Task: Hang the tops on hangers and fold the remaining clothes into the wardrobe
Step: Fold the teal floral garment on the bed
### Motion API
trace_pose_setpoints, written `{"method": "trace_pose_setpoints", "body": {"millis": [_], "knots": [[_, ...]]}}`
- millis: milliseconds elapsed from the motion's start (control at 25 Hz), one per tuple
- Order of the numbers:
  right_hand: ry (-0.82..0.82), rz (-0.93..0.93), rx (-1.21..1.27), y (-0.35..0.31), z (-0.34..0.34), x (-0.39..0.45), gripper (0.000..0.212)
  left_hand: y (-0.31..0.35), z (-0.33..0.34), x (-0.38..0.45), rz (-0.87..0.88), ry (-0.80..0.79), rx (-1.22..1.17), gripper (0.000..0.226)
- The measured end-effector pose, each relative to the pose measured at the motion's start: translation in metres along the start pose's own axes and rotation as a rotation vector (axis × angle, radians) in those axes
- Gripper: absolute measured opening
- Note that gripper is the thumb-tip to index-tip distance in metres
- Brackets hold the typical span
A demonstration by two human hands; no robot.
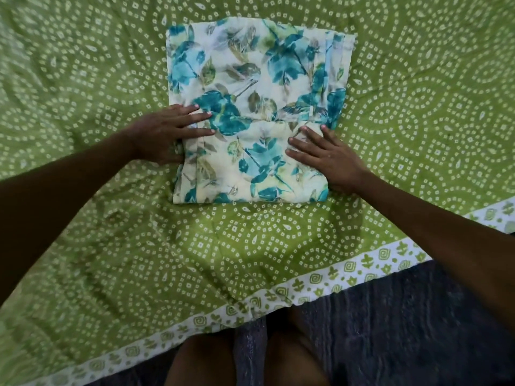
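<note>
- The floral garment (250, 107) lies partly folded on the green bedsheet (418, 107), between the two hands and reaching away beyond their fingertips; its near flap is doubled over the rest.
- The left hand (164, 135) rests flat on the garment's left edge, fingers straight and spread, grasping nothing.
- The right hand (326, 157) lies flat on the folded flap's right side, fingers likewise extended and pressing down (neither hand is curled around the cloth).
- The cloth looks thin, light and soft: it holds shallow creases and pleats along the edge beyond the right hand, so it will likely sag and slide out of its fold if lifted by one corner.
- A sound hold would probably be both hands slipped under the near folded edge, palms supporting the layers, or a pinch through all layers at the two sides by each hand.
- The sheet under it is itself loose and wrinkled, so dragging the garment toward the person could bunch both.
</note>
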State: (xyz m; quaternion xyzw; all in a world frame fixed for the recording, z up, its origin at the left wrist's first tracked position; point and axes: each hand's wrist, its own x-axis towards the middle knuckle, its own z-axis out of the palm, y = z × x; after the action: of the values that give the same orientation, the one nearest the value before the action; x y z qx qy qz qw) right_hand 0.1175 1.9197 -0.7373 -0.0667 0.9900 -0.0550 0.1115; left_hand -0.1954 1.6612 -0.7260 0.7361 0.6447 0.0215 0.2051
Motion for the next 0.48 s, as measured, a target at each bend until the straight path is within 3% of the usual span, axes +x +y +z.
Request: {"method": "trace_pose_setpoints", "body": {"millis": [120, 200, 240, 320, 400, 480], "knots": [[0.247, 0.238, 0.387, -0.007, 0.002, 0.014, 0.040, 0.020, -0.005, 0.014, -0.196, 0.192, -0.223, 0.045], [0.248, 0.463, 0.865, -0.018, -0.022, 0.011, 0.055, 0.027, -0.002, 0.017, -0.437, 0.269, -0.423, 0.034], [0.237, 0.546, 1.100, -0.021, -0.035, 0.009, 0.060, 0.023, 0.000, 0.012, -0.548, 0.232, -0.546, 0.031], [0.246, 0.701, 1.492, -0.023, -0.060, 0.012, 0.032, 0.017, -0.003, 0.003, -0.676, 0.153, -0.847, 0.027], [0.322, 0.921, 1.683, -0.013, -0.066, 0.022, 0.020, 0.016, -0.009, -0.001, -0.808, 0.212, -1.194, 0.026], [0.343, 1.207, 1.730, -0.004, -0.064, 0.030, 0.019, 0.023, -0.022, 0.007, -1.001, 0.281, -1.479, 0.045]]}}
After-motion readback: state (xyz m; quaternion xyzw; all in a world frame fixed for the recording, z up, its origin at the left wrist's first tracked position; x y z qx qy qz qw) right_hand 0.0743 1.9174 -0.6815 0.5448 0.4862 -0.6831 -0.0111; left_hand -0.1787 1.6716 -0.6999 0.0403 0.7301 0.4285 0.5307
